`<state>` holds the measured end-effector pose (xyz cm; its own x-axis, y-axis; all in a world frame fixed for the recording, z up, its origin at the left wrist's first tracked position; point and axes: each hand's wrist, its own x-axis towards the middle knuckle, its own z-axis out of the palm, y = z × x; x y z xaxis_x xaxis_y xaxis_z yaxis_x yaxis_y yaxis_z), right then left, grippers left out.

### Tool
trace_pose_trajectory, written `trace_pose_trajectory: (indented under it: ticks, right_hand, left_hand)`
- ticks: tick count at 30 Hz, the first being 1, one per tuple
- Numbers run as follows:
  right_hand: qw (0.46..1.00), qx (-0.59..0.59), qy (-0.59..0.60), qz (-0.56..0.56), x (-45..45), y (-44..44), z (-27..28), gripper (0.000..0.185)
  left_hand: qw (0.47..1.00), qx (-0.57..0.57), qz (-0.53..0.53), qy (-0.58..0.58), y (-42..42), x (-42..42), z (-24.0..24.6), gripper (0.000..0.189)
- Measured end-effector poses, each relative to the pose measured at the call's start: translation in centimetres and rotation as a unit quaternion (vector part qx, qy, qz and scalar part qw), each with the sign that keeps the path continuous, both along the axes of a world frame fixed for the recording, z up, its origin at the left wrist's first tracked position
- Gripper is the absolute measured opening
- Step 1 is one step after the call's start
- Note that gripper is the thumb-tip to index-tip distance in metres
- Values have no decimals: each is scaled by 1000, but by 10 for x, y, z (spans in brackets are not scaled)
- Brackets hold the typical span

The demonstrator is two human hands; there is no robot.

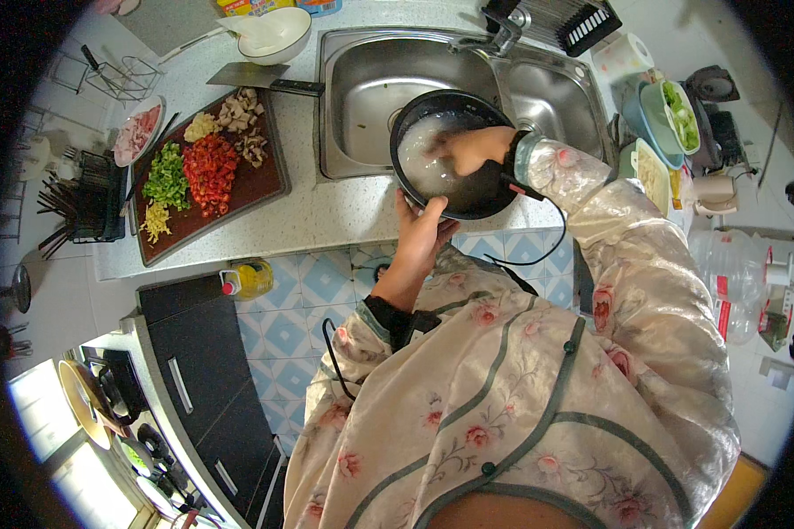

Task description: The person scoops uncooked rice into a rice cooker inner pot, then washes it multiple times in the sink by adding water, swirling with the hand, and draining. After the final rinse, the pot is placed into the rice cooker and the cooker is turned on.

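A dark round inner pot [460, 209] is tilted over the front edge of the stainless-steel sink [357, 86]. Cloudy whitish water [423, 165] lies in it; any grains beneath cannot be made out clearly. My left hand [423, 228] grips the pot's near left rim, thumb on the lip and fingers below. Inside the pot is my right hand [480, 149], its fingers blurred and partly hidden in the water. Above the smaller right basin [556, 99] is the tap [503, 33].
Left of the sink, a brown cutting board [238, 195] bears several piles of chopped food. A cleaver [258, 78] lies behind it, handle reaching the sink rim. A plate of raw meat [139, 130] and a white bowl [284, 40] stand nearby. An oil bottle [255, 279] is on the floor.
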<state>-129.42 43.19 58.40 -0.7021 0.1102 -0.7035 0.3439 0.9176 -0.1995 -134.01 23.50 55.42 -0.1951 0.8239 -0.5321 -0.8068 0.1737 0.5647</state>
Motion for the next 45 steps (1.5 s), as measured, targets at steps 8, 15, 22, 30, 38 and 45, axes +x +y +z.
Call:
trace_pose_trajectory:
  ticks: [8, 15, 22, 30, 38, 45]
  right_hand:
    - [981, -132, -142, 18, 26, -33, 20, 49]
    - [995, -97, -31, 11, -10, -30, 5, 50]
    - [999, 13, -53, -2, 2, 6, -23, 44]
    - [981, -138, -132, -29, 31, -37, 7, 41]
    - [983, -38, 118, -138, 45, -38, 28, 44]
    - [948, 5, 259, -183, 63, -10, 44, 19]
  left_hand:
    - [999, 32, 19, -4, 0, 1, -5, 88]
    - [1000, 1, -19, -8, -1, -1, -4, 93]
    - [999, -22, -28, -12, -1, 0, -6, 101]
    - [999, -19, -41, 22, -3, -4, -4, 92]
    - [999, -8, -34, -36, 10, -4, -2, 70]
    - [999, -29, -18, -3, 14, -3, 9, 46]
